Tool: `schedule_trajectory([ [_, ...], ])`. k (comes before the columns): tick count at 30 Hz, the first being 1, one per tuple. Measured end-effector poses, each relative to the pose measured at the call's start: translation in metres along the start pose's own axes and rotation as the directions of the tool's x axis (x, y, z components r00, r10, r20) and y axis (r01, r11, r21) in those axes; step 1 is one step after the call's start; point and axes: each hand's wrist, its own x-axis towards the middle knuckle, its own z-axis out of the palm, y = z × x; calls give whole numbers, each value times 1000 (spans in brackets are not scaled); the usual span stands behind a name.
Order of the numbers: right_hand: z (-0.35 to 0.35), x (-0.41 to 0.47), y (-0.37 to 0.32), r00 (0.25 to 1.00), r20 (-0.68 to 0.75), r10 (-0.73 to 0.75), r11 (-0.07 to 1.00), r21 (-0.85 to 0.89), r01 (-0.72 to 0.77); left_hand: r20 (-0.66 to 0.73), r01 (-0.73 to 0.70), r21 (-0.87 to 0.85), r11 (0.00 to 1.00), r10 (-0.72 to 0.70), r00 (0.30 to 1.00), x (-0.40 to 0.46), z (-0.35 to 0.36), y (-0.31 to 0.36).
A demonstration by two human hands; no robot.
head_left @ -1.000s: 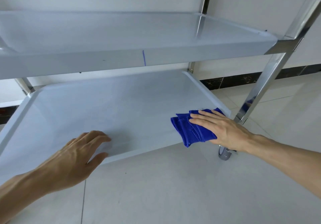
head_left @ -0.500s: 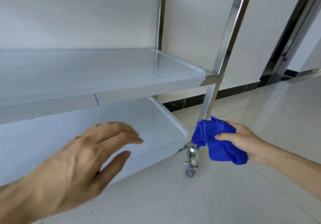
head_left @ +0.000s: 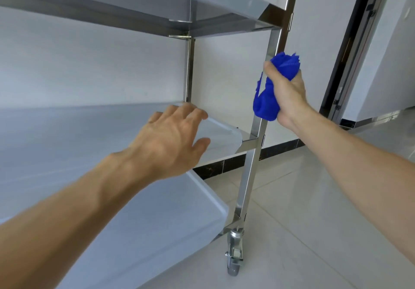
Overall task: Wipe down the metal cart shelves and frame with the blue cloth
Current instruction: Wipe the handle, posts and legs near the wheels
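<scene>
Right hand (head_left: 288,93) raised blue cloth (head_left: 268,100) — onto post (head_left: 252,165).

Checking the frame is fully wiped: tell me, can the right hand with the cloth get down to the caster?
Probably yes. The right hand grips the blue cloth around the front upright, and nothing blocks the bare post down to the caster.

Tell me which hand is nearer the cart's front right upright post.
Right. The right hand grips the blue cloth wrapped around the upright post, between the top and middle shelves. The left hand hovers open over the middle shelf, apart from the post.
</scene>
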Motion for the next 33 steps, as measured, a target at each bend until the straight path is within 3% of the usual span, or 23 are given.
schedule_trajectory([
  [4, -2, 20, 9, 1000, 17, 14, 987, -162, -11, 223, -13, 19, 1000, 8, 975, 3, 29, -3],
  [7, -4, 34, 19, 999, 26, -30, 984, -177, 34, 184, -113, 189, 976, 77, 980, -3, 46, -5],
  [11, 2, 39, 25, 997, 19, -79, 990, -117, 81, 133, -116, 184, 976, 93, 987, 0, 49, -7],
  [19, 6, 24, 11, 1000, -5, 10, 985, -170, -11, 232, -82, 118, 990, 53, 971, -11, 37, -4],
  [27, -3, -3, -4, 986, 146, 75, 993, -100, -60, 211, -63, 135, 989, 33, 977, -37, 12, 3],
  [33, -19, -49, -30, 966, 245, 83, 996, -51, -73, 273, -18, 137, 990, -20, 962, -78, -14, 20],
])
